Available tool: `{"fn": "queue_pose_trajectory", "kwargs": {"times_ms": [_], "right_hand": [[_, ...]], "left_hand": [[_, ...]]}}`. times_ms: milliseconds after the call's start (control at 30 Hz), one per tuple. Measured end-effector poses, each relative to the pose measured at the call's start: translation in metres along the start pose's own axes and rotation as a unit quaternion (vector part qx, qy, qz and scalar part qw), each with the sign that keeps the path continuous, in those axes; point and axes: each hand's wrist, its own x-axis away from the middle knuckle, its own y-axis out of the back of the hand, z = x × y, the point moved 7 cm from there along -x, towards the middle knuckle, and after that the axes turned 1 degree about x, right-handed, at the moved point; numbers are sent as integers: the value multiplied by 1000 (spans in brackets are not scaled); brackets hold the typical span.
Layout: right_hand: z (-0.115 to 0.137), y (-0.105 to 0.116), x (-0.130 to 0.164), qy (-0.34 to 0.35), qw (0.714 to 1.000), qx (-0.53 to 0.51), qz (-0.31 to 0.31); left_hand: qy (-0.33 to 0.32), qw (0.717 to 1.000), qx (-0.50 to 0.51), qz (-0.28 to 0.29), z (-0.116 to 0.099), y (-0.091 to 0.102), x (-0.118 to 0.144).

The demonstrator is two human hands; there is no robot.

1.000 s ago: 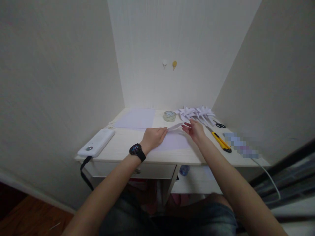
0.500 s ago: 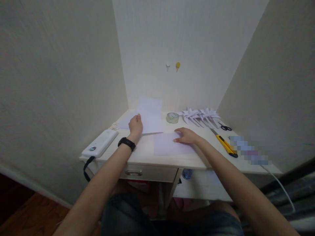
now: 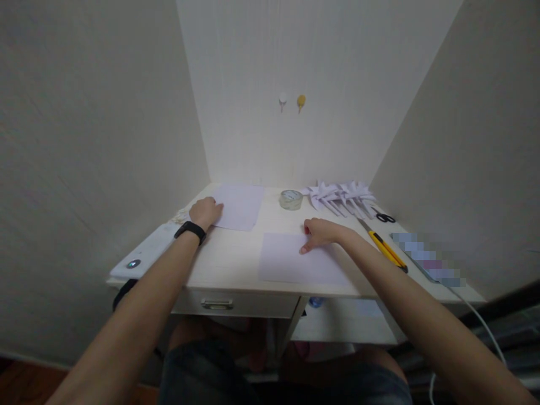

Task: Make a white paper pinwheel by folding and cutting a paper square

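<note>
My left hand (image 3: 206, 212), with a black band on its wrist, is closed at the left edge of a white paper sheet (image 3: 238, 207) lying flat at the back left of the desk. Its thumb is over the sheet, and its other fingers are mostly hidden. Nearer the front edge lies a second white sheet (image 3: 282, 260). My right hand (image 3: 321, 235) is over this sheet's right part, thumb and curved forefinger apart, the thumb tip touching or just above the paper.
Behind the sheets stands a roll of clear tape (image 3: 291, 200). Folded paper pinwheels (image 3: 341, 197) lie at the back right, near black scissors (image 3: 385, 217) and a yellow utility knife (image 3: 387, 250). A phone with a blurred screen (image 3: 424, 256) and a white power bank (image 3: 145, 250) flank the desk.
My left hand has moved left and lowered the raised sheet flat at the back left. My right hand has stayed over the front sheet, its forefinger now more curled.
</note>
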Motion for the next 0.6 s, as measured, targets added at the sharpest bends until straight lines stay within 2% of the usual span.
{"fn": "queue_pose_trajectory", "kwargs": {"times_ms": [133,233,267,333,400,433,467,500,533,567,600], "right_hand": [[-2,1,7,2,999,-40,-27],[-9,14,13,4,996,-50,-75],[-12,21,18,0,994,-44,-97],[-16,40,31,-23,987,-24,-155],[-18,64,54,-87,962,11,-259],[-15,75,69,-118,941,38,-316],[-9,82,84,-140,916,69,-369],[1,84,97,-139,898,106,-404],[14,83,106,-125,884,141,-428],[27,79,114,-106,873,170,-444],[40,71,119,-82,867,194,-451]], "left_hand": [[-62,993,-39,-90,-23,23,16],[-108,989,40,-96,-50,34,33],[-122,985,76,-90,-60,36,40],[-129,978,156,-41,-79,36,56],[-121,953,273,52,-96,31,74],[-107,917,366,113,-105,27,83],[-89,855,478,181,-115,25,94],[-76,776,566,269,-128,21,107],[-58,706,619,339,-140,19,118],[-49,652,657,376,-150,20,127],[-48,617,684,386,-157,22,132]]}}
